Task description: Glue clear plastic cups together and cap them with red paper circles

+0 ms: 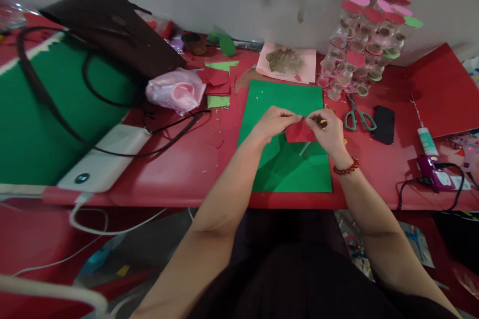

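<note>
Pinching red paper (300,134)
Left hand (275,122) and right hand (330,130) pinch it. The tube label (426,139) is too blurry to read.

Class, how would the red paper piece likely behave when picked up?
The red paper piece is probably light: the left hand and right hand hold it in pinches. It may flex readily, since it looks thin.

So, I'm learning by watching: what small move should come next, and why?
Perhaps smooth the red paper flat against the green sheet: the left hand and right hand both pinch its far edge, and its surface looks creased.
</note>
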### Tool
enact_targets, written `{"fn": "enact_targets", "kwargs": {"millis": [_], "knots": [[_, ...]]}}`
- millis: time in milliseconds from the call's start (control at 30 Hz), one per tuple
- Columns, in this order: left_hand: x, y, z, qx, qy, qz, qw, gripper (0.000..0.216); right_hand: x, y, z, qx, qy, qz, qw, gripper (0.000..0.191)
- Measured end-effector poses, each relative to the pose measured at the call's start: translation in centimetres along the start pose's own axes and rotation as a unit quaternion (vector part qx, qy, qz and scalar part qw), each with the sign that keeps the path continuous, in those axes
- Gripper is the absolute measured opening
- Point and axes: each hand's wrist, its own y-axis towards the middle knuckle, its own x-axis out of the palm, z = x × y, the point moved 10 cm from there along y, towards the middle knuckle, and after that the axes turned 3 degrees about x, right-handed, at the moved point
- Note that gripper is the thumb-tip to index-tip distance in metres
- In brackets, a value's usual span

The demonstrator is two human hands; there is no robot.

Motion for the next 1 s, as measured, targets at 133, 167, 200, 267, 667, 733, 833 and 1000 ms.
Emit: {"fn": "enact_targets", "kwargs": {"millis": [133, 167, 200, 267, 667, 733, 833, 1000], "knots": [[0.3, -0.1, 0.5, 0.023, 0.0, -0.005, 1.0, 0.024, 0.2, 0.2, 0.2, 0.002, -0.018, 0.0, 1.0, 0.01], [0.3, -0.1, 0.6, 0.029, 0.001, -0.003, 1.0, 0.025, 0.3, 0.2, 0.1, -0.003, -0.029, 0.0, 1.0, 0.011], [0.3, -0.1, 0.6, 0.033, 0.003, 0.0, 0.999, 0.026, 0.3, 0.2, 0.0, -0.011, -0.04, 0.001, 0.999, 0.012], [0.2, -0.1, 0.7, 0.042, 0.006, 0.006, 0.999, 0.027, 0.3, 0.2, -0.3, -0.028, -0.058, 0.01, 0.998, 0.014], [-0.9, 0.4, 0.3, 0.036, 0.014, 0.045, 0.998, 0.023, -0.2, -0.3, -0.2, -0.04, -0.055, -0.005, 0.998, 0.011], [-0.9, 0.3, 0.4, 0.036, 0.015, 0.045, 0.998, 0.023, -0.8, -0.3, 0.2, -0.026, -0.044, 0.005, 0.999, 0.009], [-0.7, 0.1, 0.6, 0.036, 0.016, 0.036, 0.999, 0.023, -2.3, -0.2, 1.0, 0.004, -0.025, 0.043, 0.999, 0.009], [-0.8, -0.1, 0.7, 0.026, 0.011, 0.04, 0.999, 0.018, -3.8, -0.3, 1.0, 0.003, -0.051, 0.093, 0.994, 0.006]]}}
